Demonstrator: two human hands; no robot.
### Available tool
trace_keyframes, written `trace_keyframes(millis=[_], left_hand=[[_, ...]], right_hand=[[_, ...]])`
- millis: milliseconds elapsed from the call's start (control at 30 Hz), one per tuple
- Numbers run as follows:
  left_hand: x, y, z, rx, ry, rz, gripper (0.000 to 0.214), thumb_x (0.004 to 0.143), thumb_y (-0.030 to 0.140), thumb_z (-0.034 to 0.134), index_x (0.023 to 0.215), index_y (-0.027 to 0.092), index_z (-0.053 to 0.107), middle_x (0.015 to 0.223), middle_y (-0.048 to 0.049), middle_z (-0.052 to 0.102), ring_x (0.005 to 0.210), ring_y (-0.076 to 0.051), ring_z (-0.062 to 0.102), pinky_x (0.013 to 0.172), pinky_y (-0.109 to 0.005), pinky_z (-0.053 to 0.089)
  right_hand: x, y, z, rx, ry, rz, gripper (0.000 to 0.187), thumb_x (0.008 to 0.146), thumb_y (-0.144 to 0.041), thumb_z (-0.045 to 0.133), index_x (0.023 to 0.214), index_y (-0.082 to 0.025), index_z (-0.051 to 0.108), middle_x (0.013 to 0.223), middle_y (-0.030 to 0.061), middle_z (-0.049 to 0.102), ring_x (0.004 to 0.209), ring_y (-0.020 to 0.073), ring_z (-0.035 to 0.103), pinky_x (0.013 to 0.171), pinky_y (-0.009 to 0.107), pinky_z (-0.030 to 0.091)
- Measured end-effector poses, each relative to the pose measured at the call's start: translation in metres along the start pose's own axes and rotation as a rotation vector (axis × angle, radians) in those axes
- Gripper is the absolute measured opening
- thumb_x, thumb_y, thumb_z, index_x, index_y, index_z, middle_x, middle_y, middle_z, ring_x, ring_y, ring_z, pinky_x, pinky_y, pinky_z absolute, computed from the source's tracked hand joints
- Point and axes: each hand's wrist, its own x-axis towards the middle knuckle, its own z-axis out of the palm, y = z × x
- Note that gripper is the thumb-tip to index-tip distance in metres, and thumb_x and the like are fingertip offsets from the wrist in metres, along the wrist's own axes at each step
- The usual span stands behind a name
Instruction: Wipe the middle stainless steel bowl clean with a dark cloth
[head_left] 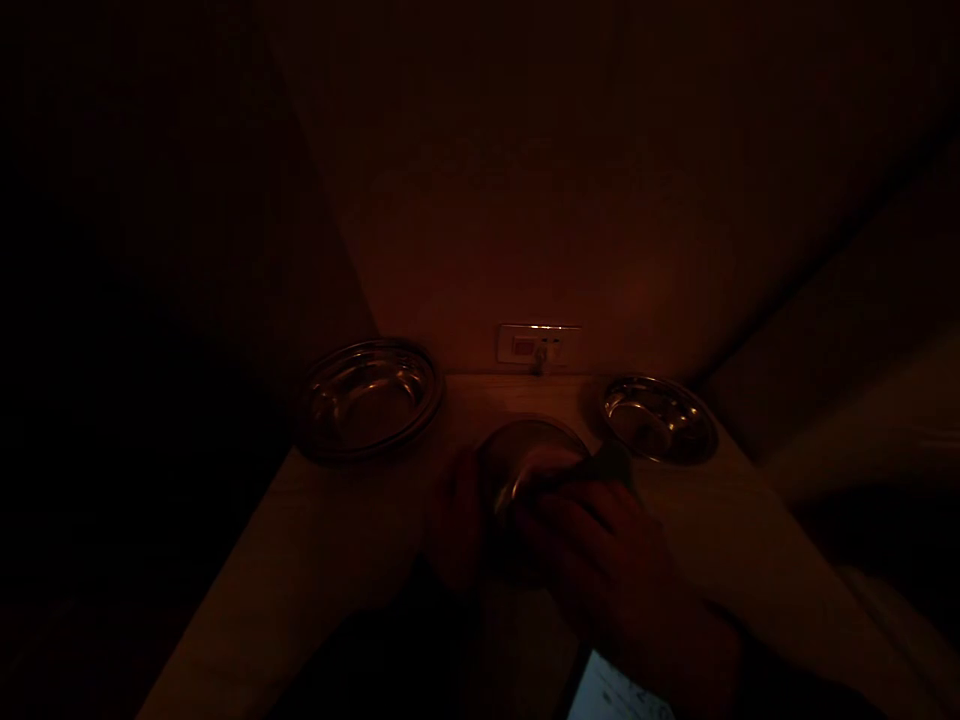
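Note:
In very dim light, a shiny metal bowl (517, 450) is between my hands over the table. My left hand (456, 515) closes on the bowl's left side, its fingers mostly lost in shadow. Across the bowl's right side and inside reaches my right hand (600, 540), fingers bent. A dark, cloth-like piece (615, 465) sticks out beyond those fingers and seems bunched under them; most of it is hidden.
A larger metal dish (427, 405) stands at the table's back left, and a smaller metal dish (705, 430) at the back right. The wooden table (247, 590) meets a wall with a socket panel (525, 346). A lit phone screen (611, 695) shows near the front.

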Motion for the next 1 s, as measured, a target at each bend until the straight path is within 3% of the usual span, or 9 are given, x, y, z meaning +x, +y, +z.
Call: trace_keyframes(millis=[133,267,367,500,600,667,767,900,1000], left_hand=[[-0.002,-0.002,0.001,-0.068,-0.042,0.027,0.037,0.088,0.040,0.040,0.084,0.018,0.070,0.091,-0.0088,0.074,0.083,-0.022,0.067,0.076,-0.032,0.053],[-0.004,-0.004,0.001,-0.040,-0.023,0.021,0.034,0.087,0.038,0.042,0.085,0.020,0.071,0.089,-0.0084,0.074,0.080,-0.021,0.067,0.073,-0.032,0.053],[-0.003,-0.005,0.000,-0.023,-0.008,0.009,0.033,0.087,0.035,0.042,0.085,0.019,0.071,0.089,-0.0091,0.074,0.081,-0.022,0.067,0.072,-0.031,0.053],[-0.003,-0.004,-0.002,0.000,0.000,0.016,0.029,0.084,0.034,0.046,0.086,0.020,0.071,0.093,-0.0090,0.073,0.086,-0.022,0.066,0.077,-0.031,0.052],[-0.006,0.000,-0.001,-0.088,-0.076,0.052,0.036,0.086,0.041,0.043,0.079,0.019,0.070,0.078,-0.0076,0.072,0.075,-0.021,0.065,0.069,-0.031,0.053],[-0.008,0.002,0.000,-0.130,-0.103,0.057,0.040,0.088,0.043,0.040,0.080,0.018,0.070,0.075,-0.0068,0.071,0.071,-0.020,0.065,0.066,-0.030,0.053],[-0.009,0.002,0.000,-0.144,-0.098,0.040,0.041,0.089,0.043,0.038,0.083,0.019,0.070,0.077,-0.0071,0.073,0.072,-0.020,0.067,0.064,-0.030,0.053],[-0.007,-0.002,-0.002,-0.125,-0.031,0.053,0.032,0.084,0.041,0.047,0.081,0.021,0.071,0.081,-0.0077,0.074,0.077,-0.023,0.067,0.068,-0.032,0.054],[-0.007,-0.003,-0.002,-0.109,-0.024,0.039,0.031,0.085,0.041,0.046,0.084,0.022,0.071,0.086,-0.0077,0.074,0.080,-0.023,0.067,0.072,-0.033,0.054]], right_hand=[[-0.002,0.005,-0.007,0.030,-0.020,-0.057,0.028,0.094,-0.012,0.040,0.111,-0.015,0.063,0.095,0.0066,0.069,0.085,0.0206,0.055,0.073,0.037,0.042],[0.011,0.019,-0.005,-0.054,0.080,0.046,0.022,0.090,-0.015,0.051,0.109,-0.010,0.063,0.096,0.0123,0.068,0.083,0.0231,0.054,0.068,0.038,0.044],[0.013,0.010,0.000,-0.048,0.103,0.067,0.024,0.091,-0.014,0.049,0.111,-0.008,0.061,0.098,0.0129,0.068,0.086,0.0236,0.053,0.069,0.037,0.045],[0.010,-0.008,0.000,0.021,0.056,0.020,0.027,0.096,-0.014,0.039,0.105,-0.018,0.064,0.089,0.0046,0.069,0.078,0.0189,0.054,0.064,0.033,0.042],[0.016,-0.001,-0.005,-0.020,0.056,-0.025,0.024,0.095,-0.017,0.042,0.105,-0.014,0.063,0.091,0.0069,0.068,0.076,0.0206,0.052,0.062,0.035,0.040],[0.022,0.006,-0.006,-0.069,0.076,0.035,0.022,0.093,-0.017,0.046,0.106,-0.011,0.063,0.091,0.0105,0.066,0.078,0.0224,0.051,0.064,0.036,0.041],[0.025,0.004,-0.005,-0.097,0.078,0.119,0.022,0.091,-0.016,0.048,0.108,-0.012,0.062,0.094,0.0117,0.065,0.081,0.0233,0.051,0.067,0.037,0.042],[0.024,-0.010,-0.003,-0.072,0.060,0.030,0.022,0.092,-0.014,0.045,0.101,-0.018,0.064,0.091,0.0069,0.066,0.077,0.0208,0.051,0.063,0.035,0.039],[0.022,-0.001,-0.007,-0.065,0.066,0.032,0.019,0.091,-0.017,0.048,0.103,-0.016,0.064,0.091,0.0087,0.065,0.079,0.0218,0.052,0.064,0.036,0.041]])
